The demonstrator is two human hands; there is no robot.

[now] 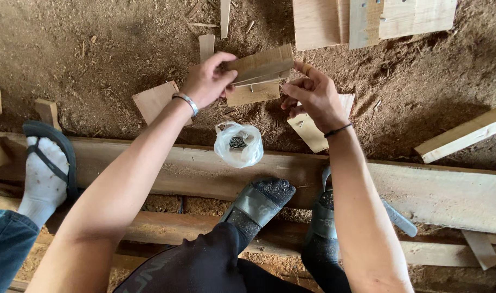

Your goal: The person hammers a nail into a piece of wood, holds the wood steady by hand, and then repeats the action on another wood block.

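black knee (204, 266), left hand (207, 81) clasping wood pieces (261, 66), right hand (313, 96) touching

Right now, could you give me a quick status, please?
Left hand gripping wood pieces. Right hand touching their end. Plastic bag on plank below.
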